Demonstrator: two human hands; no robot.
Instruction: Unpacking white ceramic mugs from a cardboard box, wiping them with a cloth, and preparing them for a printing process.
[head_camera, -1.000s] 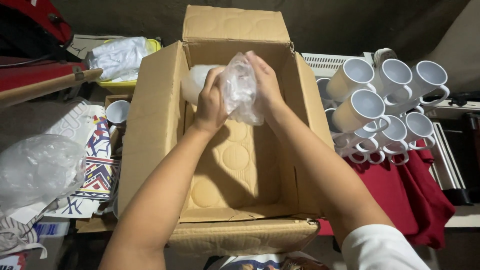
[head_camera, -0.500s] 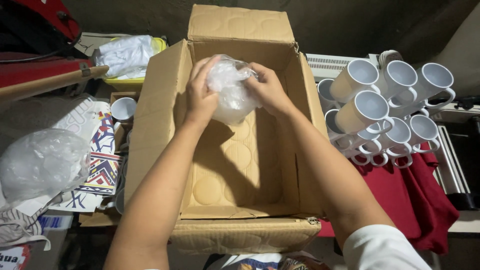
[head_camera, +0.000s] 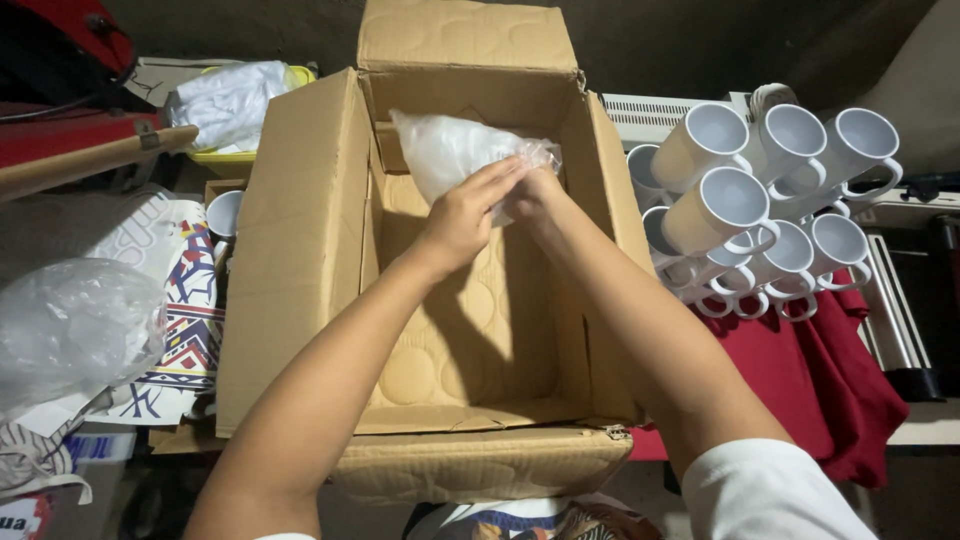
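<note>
Open cardboard box (head_camera: 300, 250), flaps up, cardboard liner with round imprints on its floor; stack of white mugs (head_camera: 770, 200) just beside its right wall. Over the far end of the box, a clear plastic bag (head_camera: 450, 150) wrapped round a pale object, lying beyond the fingertips. Left hand (head_camera: 465, 215) fingers pressed together across the bag's near side; right hand (head_camera: 535, 190) pinches its right-hand end.

A mug-printing workshop: stacked blank white mugs (head_camera: 770, 200), open cardboard carton (head_camera: 300, 250), printed sheets (head_camera: 175, 300).
</note>
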